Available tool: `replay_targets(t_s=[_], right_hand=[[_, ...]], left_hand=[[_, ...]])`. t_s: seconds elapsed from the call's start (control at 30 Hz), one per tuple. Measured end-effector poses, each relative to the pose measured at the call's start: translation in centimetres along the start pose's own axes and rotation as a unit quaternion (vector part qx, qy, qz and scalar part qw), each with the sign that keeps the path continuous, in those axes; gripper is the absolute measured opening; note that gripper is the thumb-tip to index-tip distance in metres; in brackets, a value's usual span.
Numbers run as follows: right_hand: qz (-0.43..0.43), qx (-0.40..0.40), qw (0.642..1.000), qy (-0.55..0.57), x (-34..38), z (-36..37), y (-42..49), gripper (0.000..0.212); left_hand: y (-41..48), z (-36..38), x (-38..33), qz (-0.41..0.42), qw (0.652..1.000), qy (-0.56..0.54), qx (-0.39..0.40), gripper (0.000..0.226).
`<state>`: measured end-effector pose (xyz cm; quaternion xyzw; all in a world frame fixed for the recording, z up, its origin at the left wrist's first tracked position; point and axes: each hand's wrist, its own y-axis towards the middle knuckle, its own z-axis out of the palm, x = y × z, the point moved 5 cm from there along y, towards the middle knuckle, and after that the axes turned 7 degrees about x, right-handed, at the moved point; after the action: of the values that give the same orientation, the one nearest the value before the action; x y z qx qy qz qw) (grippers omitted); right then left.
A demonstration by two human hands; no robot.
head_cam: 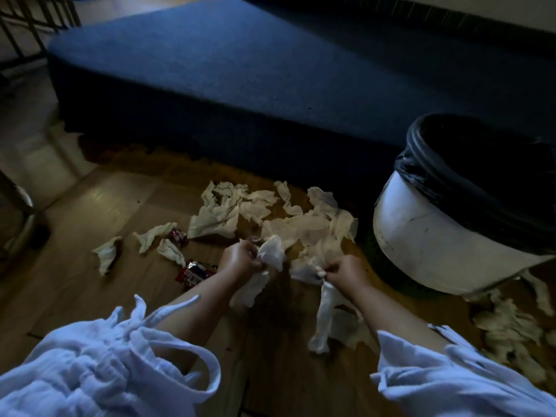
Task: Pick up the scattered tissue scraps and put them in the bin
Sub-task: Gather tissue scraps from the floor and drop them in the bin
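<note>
Head view: a person in loose white sleeves (90, 371) bends over a wooden floor (90, 206) in dim light, both forearms reaching forward
Left hand (240, 258): fingers curled tightly round a crumpled tissue wad (272, 254), which bulges out to the right of the knuckles
Right hand (346, 270): fingertips pinch the top end of a long tissue strip (326, 311); the strip trails from the grip back toward the person
Hands: near each other, not touching, at the near edge of the pile
Tissue scraps (228, 212): torn white pieces lie spread over the floor in front of the hands, thickest between the hands and the blue couch (240, 70); a few single pieces lie apart to the left
More scraps (508, 326): a heap lies on the floor to the right, just past the base of the bin
Bin (421, 236): round and white, with a black liner (436, 176) folded over its rim; it stands to the right of the pile, beside the couch; its inside is too dark to make out
Red wrappers (194, 272): two crumpled ones lie among the left-hand pieces, the larger just left of the left wrist
</note>
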<state>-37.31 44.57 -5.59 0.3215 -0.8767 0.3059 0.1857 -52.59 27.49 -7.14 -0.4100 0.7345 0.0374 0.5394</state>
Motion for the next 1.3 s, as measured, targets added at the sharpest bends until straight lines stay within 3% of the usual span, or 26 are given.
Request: replay_targets(t_s=[0.2, 0.33, 0.43, 0.53, 0.73, 0.9, 1.07, 1.17, 1.3], right_hand=[[0.003, -0.008, 0.986, 0.165, 1.3, -5.1, -1.6, 0.020], [0.010, -0.018, 0.968, 0.249, 1.4, -7.5, -2.6, 0.009], [0.001, -0.036, 0.952, 0.302, 1.9, -9.7, -3.4, 0.017], [-0.040, -0.043, 0.920, 0.389, 3.2, -12.4, -5.2, 0.004], [-0.102, -0.045, 0.838, 0.535, 5.1, -17.9, -7.2, 0.010], [-0.146, -0.072, 0.823, 0.544, 6.9, -22.7, -8.5, 0.020], [-0.089, -0.188, 0.820, 0.534, 3.9, -28.6, -9.7, 0.013], [-0.052, -0.274, 0.808, 0.519, 0.4, -31.4, -10.9, 0.003], [-0.010, -0.288, 0.808, 0.514, -3.1, -32.6, -11.3, 0.019]], left_hand=[[-1.6, -0.1, -2.2, -0.045, 0.987, -0.148, 0.053, 0.032], [-3.0, 0.0, -4.4, -0.032, 0.971, -0.222, 0.086, 0.028], [-3.9, 0.2, -6.4, -0.014, 0.962, -0.255, 0.095, 0.025], [-4.5, 0.0, -8.6, 0.002, 0.958, -0.273, 0.087, 0.029], [-5.9, 0.2, -15.0, 0.056, 0.941, -0.325, 0.074, 0.024], [-7.5, 0.9, -20.9, 0.088, 0.928, -0.350, 0.090, 0.010], [-7.9, 1.9, -26.7, 0.115, 0.928, -0.346, 0.079, 0.021], [-7.6, 3.2, -30.4, 0.150, 0.927, -0.330, 0.100, 0.015], [-7.2, 6.3, -35.5, 0.180, 0.932, -0.293, 0.113, 0.012]])
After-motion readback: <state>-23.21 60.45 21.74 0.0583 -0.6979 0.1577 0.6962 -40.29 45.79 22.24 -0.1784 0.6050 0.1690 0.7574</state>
